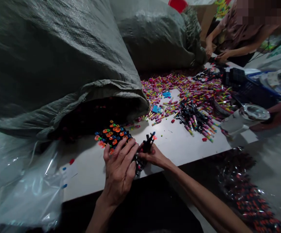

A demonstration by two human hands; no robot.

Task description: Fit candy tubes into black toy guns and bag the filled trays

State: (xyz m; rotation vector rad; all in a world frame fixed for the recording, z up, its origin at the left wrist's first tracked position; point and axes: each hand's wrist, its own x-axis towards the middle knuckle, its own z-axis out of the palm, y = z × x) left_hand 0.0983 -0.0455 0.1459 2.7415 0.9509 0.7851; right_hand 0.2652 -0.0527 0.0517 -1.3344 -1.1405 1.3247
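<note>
Pressing down with the left hand (119, 168), fingers spread over a black rack of orange caps (112, 136) — pinching a black plastic piece (148, 144) in the right hand (153, 156), both resting at the white table (179, 145) edge — wrists angling inward

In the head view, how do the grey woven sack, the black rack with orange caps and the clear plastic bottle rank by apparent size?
1. Grey woven sack, by far largest.
2. Black rack with orange caps and clear plastic bottle look alike; nearness differs, so unranked.
</note>
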